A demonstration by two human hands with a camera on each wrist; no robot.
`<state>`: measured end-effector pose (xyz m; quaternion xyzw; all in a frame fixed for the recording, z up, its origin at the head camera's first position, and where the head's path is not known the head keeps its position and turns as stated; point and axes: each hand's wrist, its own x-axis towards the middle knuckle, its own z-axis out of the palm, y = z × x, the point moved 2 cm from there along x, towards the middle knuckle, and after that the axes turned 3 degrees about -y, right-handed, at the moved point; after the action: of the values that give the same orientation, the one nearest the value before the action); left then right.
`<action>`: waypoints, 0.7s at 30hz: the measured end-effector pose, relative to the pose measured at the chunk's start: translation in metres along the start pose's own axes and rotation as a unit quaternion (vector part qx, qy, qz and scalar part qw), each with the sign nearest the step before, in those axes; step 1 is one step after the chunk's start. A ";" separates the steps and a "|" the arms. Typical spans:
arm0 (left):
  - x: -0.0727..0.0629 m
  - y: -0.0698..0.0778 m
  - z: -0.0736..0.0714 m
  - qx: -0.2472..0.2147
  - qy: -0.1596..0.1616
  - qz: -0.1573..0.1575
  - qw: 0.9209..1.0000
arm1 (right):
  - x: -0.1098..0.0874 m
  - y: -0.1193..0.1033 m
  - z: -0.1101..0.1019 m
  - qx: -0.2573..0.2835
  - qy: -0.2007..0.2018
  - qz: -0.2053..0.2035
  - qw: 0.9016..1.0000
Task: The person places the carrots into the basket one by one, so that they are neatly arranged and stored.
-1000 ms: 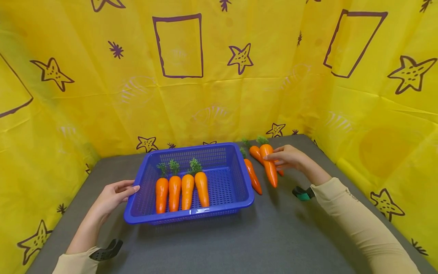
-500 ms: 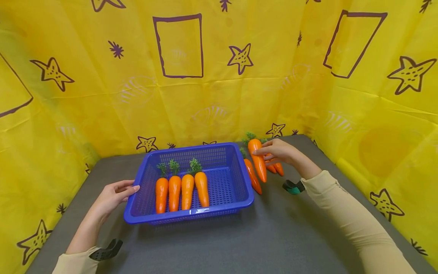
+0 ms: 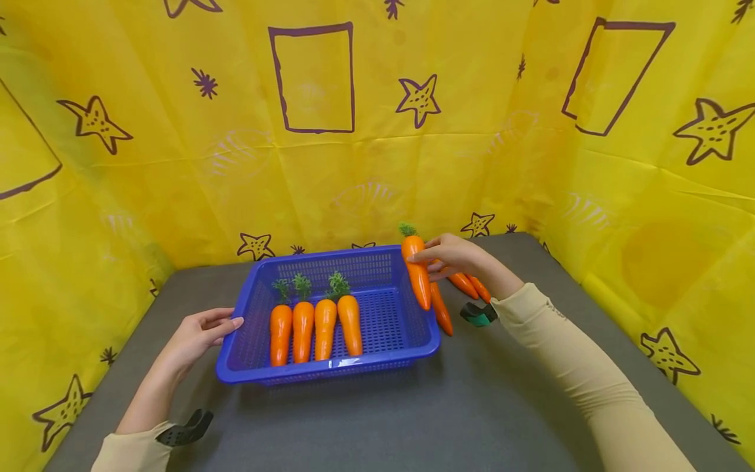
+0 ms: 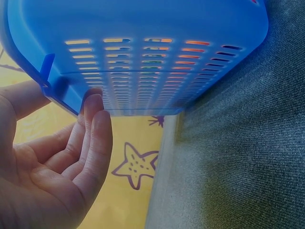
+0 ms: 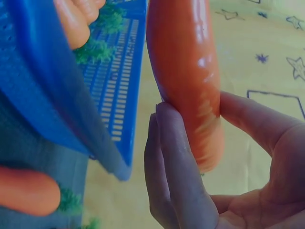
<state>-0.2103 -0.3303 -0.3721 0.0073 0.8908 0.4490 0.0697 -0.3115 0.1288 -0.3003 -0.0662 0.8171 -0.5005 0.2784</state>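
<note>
The right hand and its carrot have moved left, to the right edge of the blue basket. Thumb and fingers pinch the carrot on its sides. It looks held up over the edge, but I can't tell how high. The left hand pinches the basket's left edge. Four carrots lie inside; more carrots lie on the grey table, right of the basket.
</note>
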 end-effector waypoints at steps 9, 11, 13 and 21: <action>0.000 0.000 0.000 0.001 -0.001 -0.002 1.000 | 0.016 -0.015 0.023 0.000 -0.024 0.009 1.000; 0.000 0.000 0.000 0.003 -0.002 -0.003 1.000 | 0.020 -0.018 0.028 0.002 -0.028 0.011 1.000; 0.000 0.000 0.000 0.002 0.000 -0.003 1.000 | 0.023 -0.020 0.034 0.003 -0.034 0.013 0.999; -0.001 0.001 0.000 0.004 0.001 -0.002 1.000 | 0.035 -0.026 0.050 0.004 -0.053 0.022 0.998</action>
<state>-0.2098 -0.3296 -0.3710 0.0056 0.8928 0.4450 0.0701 -0.3189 0.0630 -0.3090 -0.0737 0.8003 -0.4936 0.3324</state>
